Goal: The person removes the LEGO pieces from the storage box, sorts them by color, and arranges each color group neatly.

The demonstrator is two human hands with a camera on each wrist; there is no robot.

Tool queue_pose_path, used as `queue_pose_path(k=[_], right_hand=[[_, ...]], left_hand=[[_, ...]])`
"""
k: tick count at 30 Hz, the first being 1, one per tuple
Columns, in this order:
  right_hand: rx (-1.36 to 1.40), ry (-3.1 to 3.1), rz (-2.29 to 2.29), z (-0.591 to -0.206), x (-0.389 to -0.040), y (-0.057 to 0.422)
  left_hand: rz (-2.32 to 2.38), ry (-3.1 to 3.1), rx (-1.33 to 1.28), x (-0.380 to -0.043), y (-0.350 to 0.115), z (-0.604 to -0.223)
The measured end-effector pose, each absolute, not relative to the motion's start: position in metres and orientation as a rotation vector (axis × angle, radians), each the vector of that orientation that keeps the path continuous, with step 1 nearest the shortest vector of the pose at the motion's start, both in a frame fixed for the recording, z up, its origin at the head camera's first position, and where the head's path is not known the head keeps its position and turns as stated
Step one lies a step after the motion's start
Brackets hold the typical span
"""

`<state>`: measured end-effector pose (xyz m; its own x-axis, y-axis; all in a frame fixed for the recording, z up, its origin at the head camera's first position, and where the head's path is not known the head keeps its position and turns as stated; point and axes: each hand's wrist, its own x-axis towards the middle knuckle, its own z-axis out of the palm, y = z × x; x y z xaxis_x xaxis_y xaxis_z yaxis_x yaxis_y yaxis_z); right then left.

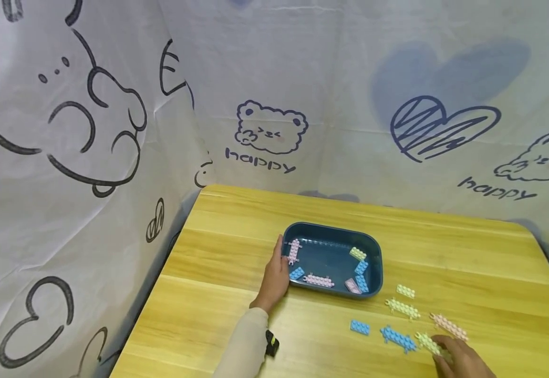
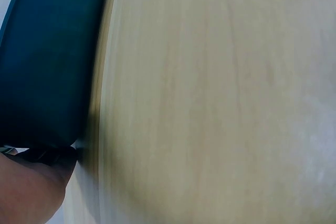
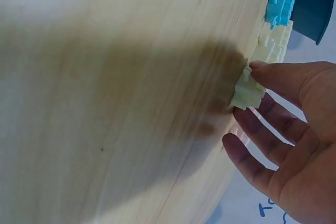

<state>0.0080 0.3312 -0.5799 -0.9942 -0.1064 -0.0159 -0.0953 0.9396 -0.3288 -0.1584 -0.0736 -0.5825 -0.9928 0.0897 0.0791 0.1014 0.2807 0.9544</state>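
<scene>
My left hand lies against the left side of a dark blue tray, fingers straight along its outer wall. In the left wrist view, part of that hand shows at the tray's corner. My right hand pinches a pale yellow-green building brick with side knobs between thumb and fingertips, close over the table. The right wrist view shows this brick between the thumb and a finger. Beside it lie a blue knobbed brick and a pink one.
Inside the tray are several bricks, among them a pink knobbed brick, a yellow-green brick and a blue brick. Outside lie a blue brick, a yellow-green knobbed brick and a small yellow-green brick. Printed cloth hangs behind the table.
</scene>
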Motion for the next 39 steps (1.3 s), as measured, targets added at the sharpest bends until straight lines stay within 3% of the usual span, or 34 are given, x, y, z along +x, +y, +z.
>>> queue_pose_path(k=[11,21,39], right_hand=[[-0.269,3.276,-0.633,-0.583,0.016,0.329],[-0.152,3.275,-0.644,-0.539,-0.016,0.291],[-0.769,3.413,-0.777,-0.5,-0.1,0.204]], left_hand=[[-1.853,-2.52,-0.187,-0.154,-0.075,-0.583],[-1.836,-2.512,-0.204,-0.155,-0.076,-0.582],[-1.857,-2.517,-0.203,-0.153,-0.075,-0.581]])
